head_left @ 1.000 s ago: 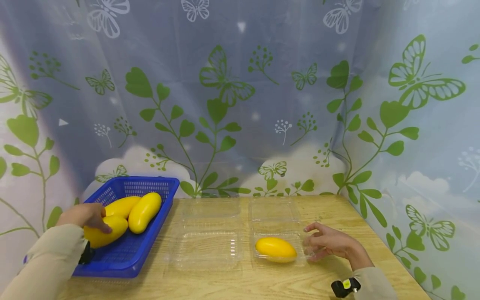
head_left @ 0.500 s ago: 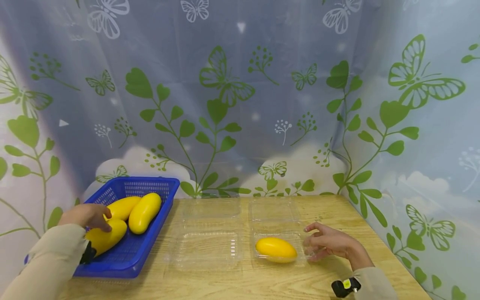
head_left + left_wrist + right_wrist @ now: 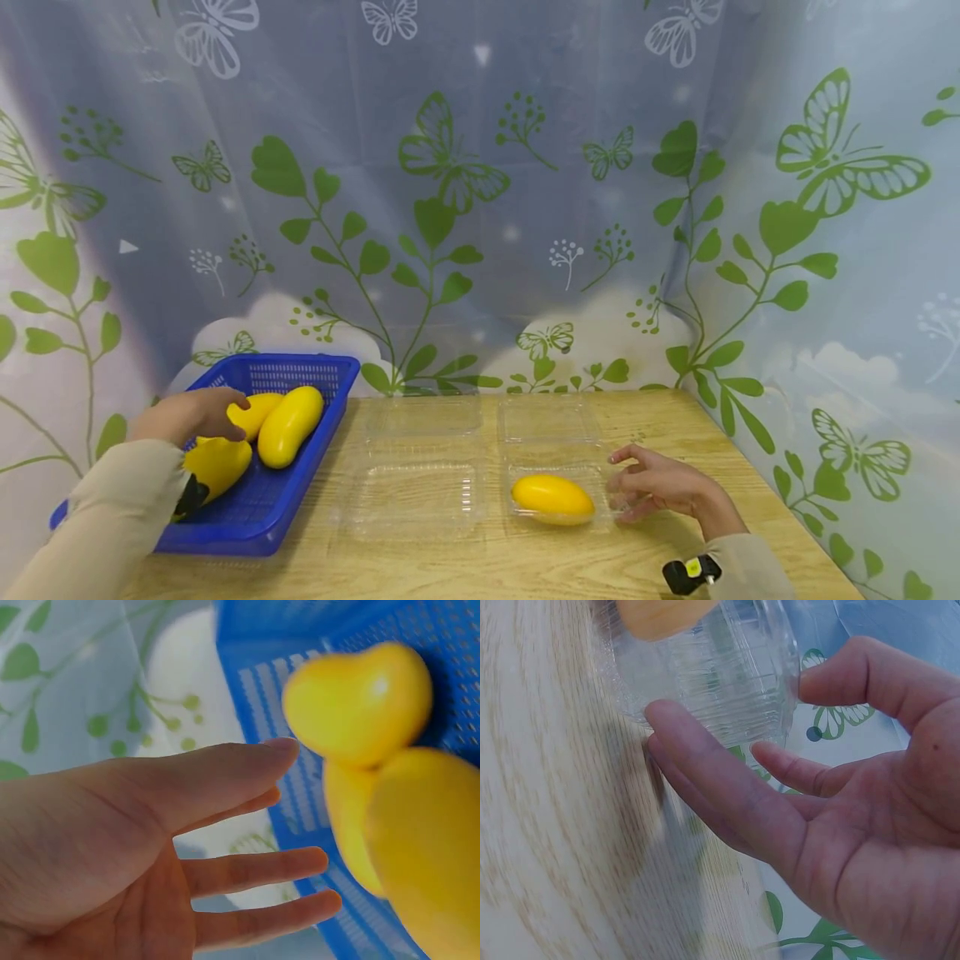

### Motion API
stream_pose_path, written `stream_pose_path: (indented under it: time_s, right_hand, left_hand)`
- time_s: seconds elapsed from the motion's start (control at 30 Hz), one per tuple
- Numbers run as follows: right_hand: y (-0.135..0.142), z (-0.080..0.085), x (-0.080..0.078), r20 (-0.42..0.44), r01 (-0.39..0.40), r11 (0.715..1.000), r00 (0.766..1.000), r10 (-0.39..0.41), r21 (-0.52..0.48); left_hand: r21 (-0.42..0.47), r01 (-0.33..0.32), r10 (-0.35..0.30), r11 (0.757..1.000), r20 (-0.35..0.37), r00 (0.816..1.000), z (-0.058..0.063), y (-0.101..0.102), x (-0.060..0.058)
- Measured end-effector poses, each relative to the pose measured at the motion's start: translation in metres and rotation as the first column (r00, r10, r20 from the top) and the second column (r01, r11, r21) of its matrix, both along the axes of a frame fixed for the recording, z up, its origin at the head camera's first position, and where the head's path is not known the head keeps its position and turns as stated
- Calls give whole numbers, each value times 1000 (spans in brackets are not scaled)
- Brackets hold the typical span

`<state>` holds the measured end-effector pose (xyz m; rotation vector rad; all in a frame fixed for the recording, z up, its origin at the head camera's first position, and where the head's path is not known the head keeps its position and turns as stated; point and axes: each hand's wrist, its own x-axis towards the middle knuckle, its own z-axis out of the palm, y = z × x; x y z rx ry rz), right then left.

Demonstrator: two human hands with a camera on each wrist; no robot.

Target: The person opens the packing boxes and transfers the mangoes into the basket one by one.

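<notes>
My left hand (image 3: pixel 193 417) hovers over the blue basket (image 3: pixel 262 533), fingers spread and holding nothing. Below it lies one yellow mango (image 3: pixel 217 467), partly covered by the wrist and hand. Two more mangoes lie farther in: one curved mango (image 3: pixel 288 427) and one half-hidden mango (image 3: pixel 258 410). In the left wrist view the fingertips stand short of the nearest mango (image 3: pixel 356 705). At the right, my right hand (image 3: pixel 660 483) rests loosely against the side of a clear plastic box (image 3: pixel 705 690), thumb near its rim. A mango (image 3: pixel 552 500) lies in that box.
A second clear plastic box (image 3: pixel 412 500) lies open between the basket and the box with the mango, its lid (image 3: pixel 423 414) folded back. Another lid (image 3: pixel 549 419) lies behind the right box. A patterned curtain (image 3: pixel 480 250) closes off the table's back.
My left hand has come off the near mango, rising and shifting slightly right with its fingers spreading. That mango has turned a little in the basket. The right hand has stayed put.
</notes>
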<state>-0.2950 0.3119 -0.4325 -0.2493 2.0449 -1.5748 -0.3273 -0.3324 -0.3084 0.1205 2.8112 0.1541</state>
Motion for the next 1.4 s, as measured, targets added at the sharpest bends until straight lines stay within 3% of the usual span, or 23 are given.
stream_pose_path:
  time_s: [0.33, 0.6, 0.93, 1.17, 1.4]
  right_hand:
    - [1, 0, 0, -5, 1, 1000, 1000, -1, -7]
    - [3, -1, 0, -8, -1, 1000, 1000, 1, -9]
    - [2, -3, 0, 5, 1, 1000, 1000, -1, -1]
    - [0, -3, -2, 6, 6, 1000, 1000, -6, -8]
    - [0, -1, -1, 7, 17, 1000, 1000, -17, -2]
  left_hand:
    - [29, 142, -137, 989, -138, 981, 12, 61, 3]
    - [54, 274, -257, 960, -209, 943, 12, 119, 5]
    - [205, 315, -272, 927, -214, 938, -1, 176, 3]
    - [238, 341, -300, 910, -191, 935, -9, 217, 0]
    - [238, 330, -293, 913, -178, 939, -17, 250, -1]
